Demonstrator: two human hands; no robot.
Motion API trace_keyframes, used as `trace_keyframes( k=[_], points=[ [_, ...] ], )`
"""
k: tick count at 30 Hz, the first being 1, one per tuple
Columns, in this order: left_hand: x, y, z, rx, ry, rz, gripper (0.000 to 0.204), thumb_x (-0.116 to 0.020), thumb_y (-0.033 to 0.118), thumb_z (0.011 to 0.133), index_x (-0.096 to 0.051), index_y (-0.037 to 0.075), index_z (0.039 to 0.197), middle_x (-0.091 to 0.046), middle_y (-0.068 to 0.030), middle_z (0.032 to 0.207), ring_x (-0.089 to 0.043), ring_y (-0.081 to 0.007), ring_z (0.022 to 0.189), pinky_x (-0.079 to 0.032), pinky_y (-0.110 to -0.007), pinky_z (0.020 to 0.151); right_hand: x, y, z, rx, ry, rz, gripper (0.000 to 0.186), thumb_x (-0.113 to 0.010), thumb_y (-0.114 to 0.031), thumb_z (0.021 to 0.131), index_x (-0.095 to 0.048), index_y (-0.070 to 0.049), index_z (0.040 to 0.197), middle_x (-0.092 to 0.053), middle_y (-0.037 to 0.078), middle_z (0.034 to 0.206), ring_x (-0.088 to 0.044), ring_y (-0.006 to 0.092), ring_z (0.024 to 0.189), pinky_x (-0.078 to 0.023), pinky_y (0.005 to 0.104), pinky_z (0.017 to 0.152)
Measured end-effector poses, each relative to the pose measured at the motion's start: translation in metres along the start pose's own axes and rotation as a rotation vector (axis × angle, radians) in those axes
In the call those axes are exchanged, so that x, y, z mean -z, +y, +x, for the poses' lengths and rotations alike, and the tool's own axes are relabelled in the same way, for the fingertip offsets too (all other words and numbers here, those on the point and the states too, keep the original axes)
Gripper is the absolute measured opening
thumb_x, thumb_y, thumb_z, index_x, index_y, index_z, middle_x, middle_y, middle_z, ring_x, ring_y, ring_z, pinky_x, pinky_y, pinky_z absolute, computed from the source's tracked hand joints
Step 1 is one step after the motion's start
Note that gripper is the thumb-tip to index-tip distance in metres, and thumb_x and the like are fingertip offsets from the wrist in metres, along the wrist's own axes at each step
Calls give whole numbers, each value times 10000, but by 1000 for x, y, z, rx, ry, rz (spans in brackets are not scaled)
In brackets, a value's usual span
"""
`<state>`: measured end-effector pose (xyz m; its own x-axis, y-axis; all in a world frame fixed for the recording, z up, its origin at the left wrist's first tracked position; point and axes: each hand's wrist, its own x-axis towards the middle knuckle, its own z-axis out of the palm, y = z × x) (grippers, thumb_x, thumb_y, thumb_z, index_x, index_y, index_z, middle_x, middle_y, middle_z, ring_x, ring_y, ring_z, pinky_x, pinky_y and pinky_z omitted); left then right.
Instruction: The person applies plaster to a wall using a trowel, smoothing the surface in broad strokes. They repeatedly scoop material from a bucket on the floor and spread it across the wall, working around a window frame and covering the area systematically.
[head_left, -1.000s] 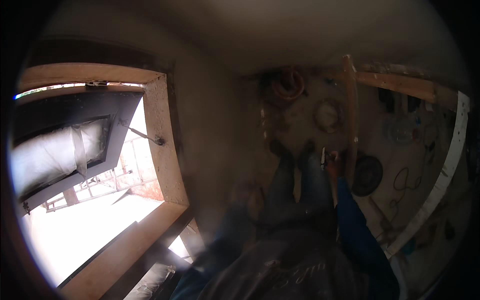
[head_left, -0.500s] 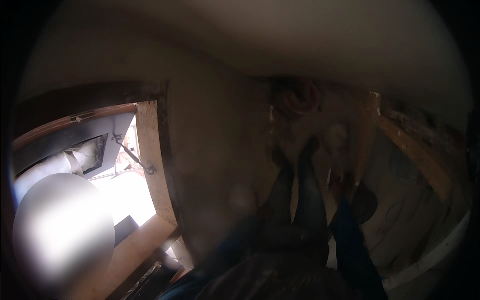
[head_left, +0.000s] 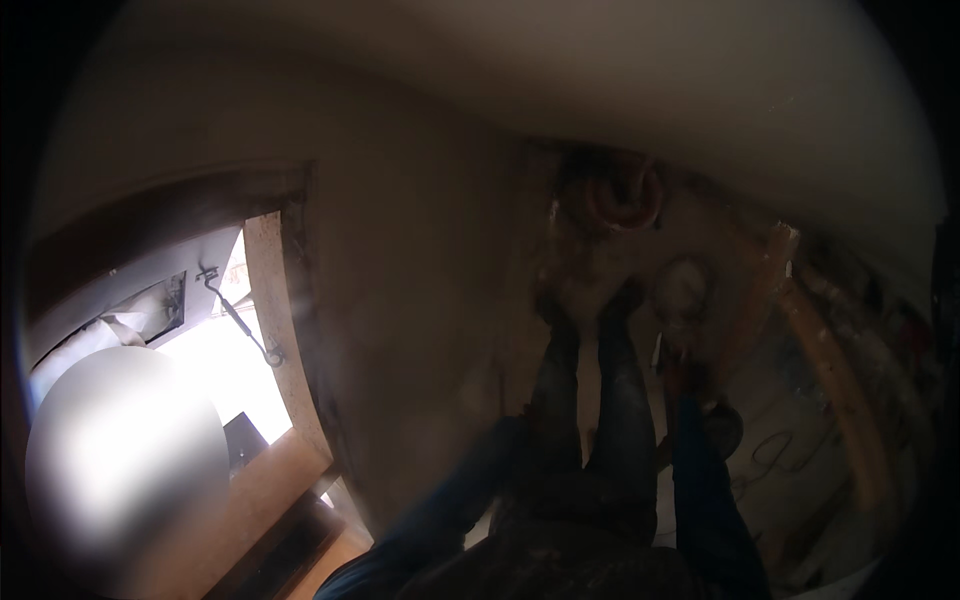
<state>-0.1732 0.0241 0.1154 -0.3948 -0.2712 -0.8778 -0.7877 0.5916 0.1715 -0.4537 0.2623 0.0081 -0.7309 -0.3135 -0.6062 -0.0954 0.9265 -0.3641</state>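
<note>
In the dim head view, my right hand (head_left: 687,368) is closed on a slim tool (head_left: 657,350) with a pale blade; exactly what it is, I cannot make out. The hand is low beside my right leg, left of a wooden beam (head_left: 758,290). My left hand (head_left: 525,412), at the end of the blue sleeve, is beside my left leg, dark and blurred, so its fingers and anything in them are unclear. My feet stand on a dusty floor (head_left: 590,255).
An open window (head_left: 205,255) with a metal stay is at left, partly covered by a blurred oval. A reddish coil (head_left: 625,205), pale ring (head_left: 680,290), dark round object (head_left: 722,432) and cable (head_left: 775,450) lie ahead and right. A second plank (head_left: 835,380) leans at far right.
The view has shifted, so the window sits lower and further left and the planks further right. My left arm has moved in beside my leg. The right hand still holds the tool.
</note>
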Motion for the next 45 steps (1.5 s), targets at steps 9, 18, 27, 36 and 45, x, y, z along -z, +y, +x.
trace_keyframes(
  k=[9, 18, 27, 36, 45],
  points=[
    [-24, -48, 58, -44, 76, -123, 574, -661, 359, 835, -518, 39, 1290, -462, -210, 1338, -475, -374, 1226, -316, -499, 1023, -66, -28, 44, 10, 92, 596, 441, -615, -323, 896, -564, -55, 1243, -610, 187, 1214, -602, 333, 1103, -460, 424, 935],
    [-18, -90, 91, -64, 174, -211, 534, -759, 234, 772, -557, 35, 1225, -524, -203, 1241, -527, -361, 1148, -476, -460, 913, -168, 39, 144, -70, 199, -348, 278, -606, -169, 872, -582, -21, 1105, -634, 174, 992, -617, 331, 972, -478, 473, 846],
    [20, -102, 127, -123, 318, -351, 560, -792, 218, 722, -562, 13, 1190, -516, -221, 1264, -464, -392, 1232, -397, -462, 1038, -160, 68, 188, -336, 463, 88, 346, -672, -160, 782, -565, 10, 1064, -652, 209, 922, -636, 378, 896, -498, 448, 789],
    [61, -75, 172, -155, 437, -207, 489, -747, 225, 772, -584, 3, 1176, -537, -218, 1279, -494, -374, 1221, -410, -436, 1035, -150, -46, 271, 135, 400, 369, 316, -654, -127, 777, -578, -25, 1066, -646, 216, 994, -636, 382, 968, -493, 439, 823],
    [89, -57, 289, -313, 42, -665, 538, -688, 256, 863, -518, -16, 1295, -598, -196, 1219, -586, -297, 1108, -435, -388, 982, -184, -158, 377, 214, 123, 133, 267, -659, -181, 816, -652, -29, 1036, -670, 225, 1003, -657, 398, 934, -519, 458, 835]
  ],
)
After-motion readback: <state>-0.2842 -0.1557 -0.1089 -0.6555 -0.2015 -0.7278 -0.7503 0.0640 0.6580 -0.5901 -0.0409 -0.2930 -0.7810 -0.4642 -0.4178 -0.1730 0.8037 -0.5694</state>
